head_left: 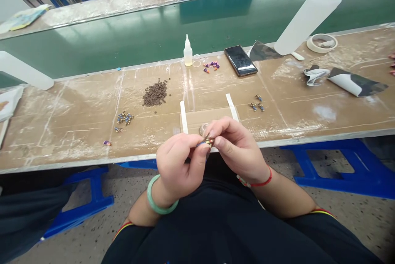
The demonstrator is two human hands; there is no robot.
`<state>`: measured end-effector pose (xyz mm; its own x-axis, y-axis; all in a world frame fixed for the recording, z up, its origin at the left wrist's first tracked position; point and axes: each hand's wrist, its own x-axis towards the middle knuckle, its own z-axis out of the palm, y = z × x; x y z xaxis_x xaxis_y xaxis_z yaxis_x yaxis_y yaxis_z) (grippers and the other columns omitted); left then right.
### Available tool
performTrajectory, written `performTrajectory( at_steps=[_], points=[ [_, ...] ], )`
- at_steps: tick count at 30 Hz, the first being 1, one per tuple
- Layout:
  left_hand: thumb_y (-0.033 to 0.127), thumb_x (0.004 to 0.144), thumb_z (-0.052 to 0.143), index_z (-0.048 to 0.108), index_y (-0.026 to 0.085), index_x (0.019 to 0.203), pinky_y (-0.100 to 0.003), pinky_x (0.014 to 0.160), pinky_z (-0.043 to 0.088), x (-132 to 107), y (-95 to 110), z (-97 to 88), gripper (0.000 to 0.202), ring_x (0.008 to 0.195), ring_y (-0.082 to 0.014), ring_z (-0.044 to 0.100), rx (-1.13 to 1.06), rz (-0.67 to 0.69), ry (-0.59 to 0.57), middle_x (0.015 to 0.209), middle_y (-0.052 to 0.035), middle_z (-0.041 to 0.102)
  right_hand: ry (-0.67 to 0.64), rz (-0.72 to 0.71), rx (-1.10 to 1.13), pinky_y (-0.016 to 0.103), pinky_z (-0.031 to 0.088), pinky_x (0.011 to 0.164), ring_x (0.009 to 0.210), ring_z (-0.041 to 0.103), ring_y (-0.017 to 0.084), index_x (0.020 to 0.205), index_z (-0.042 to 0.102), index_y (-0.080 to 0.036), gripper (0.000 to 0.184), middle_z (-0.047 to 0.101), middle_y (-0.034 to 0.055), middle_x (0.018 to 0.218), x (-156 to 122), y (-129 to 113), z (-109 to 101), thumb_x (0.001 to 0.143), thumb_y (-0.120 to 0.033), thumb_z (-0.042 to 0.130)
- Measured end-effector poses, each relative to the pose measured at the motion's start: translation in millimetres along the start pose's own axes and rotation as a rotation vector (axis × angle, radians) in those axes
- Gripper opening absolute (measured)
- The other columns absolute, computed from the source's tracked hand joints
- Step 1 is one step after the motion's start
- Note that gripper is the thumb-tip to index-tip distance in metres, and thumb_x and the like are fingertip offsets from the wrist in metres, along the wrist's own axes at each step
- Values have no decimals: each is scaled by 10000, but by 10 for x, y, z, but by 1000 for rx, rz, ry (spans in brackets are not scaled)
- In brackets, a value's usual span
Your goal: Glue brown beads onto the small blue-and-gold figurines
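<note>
My left hand (180, 165) and my right hand (237, 148) meet just below the near edge of the brown worktable (77, 132). Both pinch one tiny blue and gold piece (206, 142) between their fingertips. A green bangle circles my left wrist and a red cord my right. On the table behind the hands lie two white strips (184, 116) and a small clear ring (203, 127). A heap of small brown beads (155, 94) sits further back, left of centre.
Small blue and gold pieces lie in groups at the left (124, 118) and right (257, 103). Purple pieces (211, 66), a glue bottle (188, 52), a phone (240, 60), a big white bottle (308, 15), a tape roll (321, 43) and a green conveyor belt (138, 37) are behind.
</note>
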<state>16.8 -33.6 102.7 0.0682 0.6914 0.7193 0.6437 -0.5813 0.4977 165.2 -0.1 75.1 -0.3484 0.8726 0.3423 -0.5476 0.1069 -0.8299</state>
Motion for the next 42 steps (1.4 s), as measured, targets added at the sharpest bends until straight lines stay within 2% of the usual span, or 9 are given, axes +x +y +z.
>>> performTrajectory(
  at_steps=[6, 12, 21, 27, 29, 34, 37, 42],
  points=[
    [213, 958, 593, 608, 194, 816, -226, 517, 430, -6, 12, -17, 143, 506, -96, 522, 11, 10, -2, 583, 40, 595, 18, -38, -39, 206, 591, 670, 711, 657, 88, 923, 705, -224, 78, 678, -16, 820, -5, 5, 28, 958, -287, 735],
    [220, 984, 584, 613, 188, 883, -238, 562, 460, 15, -7, -56, 110, 570, -106, 575, -14, 95, -43, 681, 10, 687, 63, -161, -326, 236, 561, 667, 710, 655, 114, 900, 702, -217, 70, 694, -1, 799, -38, -99, 19, 955, -253, 725],
    [219, 993, 584, 604, 169, 869, -246, 544, 458, 72, -58, -112, 135, 557, -107, 554, -63, 217, -78, 679, -14, 684, 13, -202, -522, 225, 551, 676, 716, 678, 112, 878, 688, -207, 90, 727, 2, 810, -66, -221, 12, 964, -229, 701],
    [225, 992, 584, 607, 169, 849, -249, 554, 469, 125, -97, -162, 155, 549, -111, 555, -87, 266, -169, 672, -23, 687, -55, -196, -590, 238, 564, 622, 662, 687, 130, 843, 687, -208, 106, 731, 5, 770, -53, -306, 0, 945, -178, 694],
    [215, 977, 601, 612, 172, 851, -245, 547, 464, 126, -102, -154, 134, 543, -110, 553, -84, 255, -163, 669, -19, 686, -34, -183, -595, 235, 565, 621, 659, 686, 129, 841, 693, -213, 103, 731, 1, 766, -44, -301, 8, 935, -174, 705],
    [182, 914, 670, 633, 195, 851, -235, 512, 433, 84, -73, -122, 75, 503, -101, 524, -90, 116, -41, 618, 22, 657, 56, -119, -437, 215, 600, 665, 735, 714, 122, 932, 702, -216, 36, 739, 5, 844, -47, -223, 70, 962, -200, 690],
    [196, 905, 672, 635, 200, 852, -244, 514, 439, 70, -41, -127, 65, 505, -106, 545, -103, 123, -34, 630, 16, 680, 89, -164, -422, 239, 598, 710, 766, 701, 125, 963, 702, -224, 20, 728, 6, 857, -67, -194, 88, 963, -206, 692],
    [194, 900, 664, 622, 202, 835, -243, 488, 410, 75, -8, -135, 78, 486, -94, 521, -121, 112, -27, 611, 28, 666, 20, -178, -463, 255, 562, 701, 749, 674, 124, 952, 681, -219, 45, 719, 8, 847, -90, -211, 67, 983, -201, 655]
  ],
)
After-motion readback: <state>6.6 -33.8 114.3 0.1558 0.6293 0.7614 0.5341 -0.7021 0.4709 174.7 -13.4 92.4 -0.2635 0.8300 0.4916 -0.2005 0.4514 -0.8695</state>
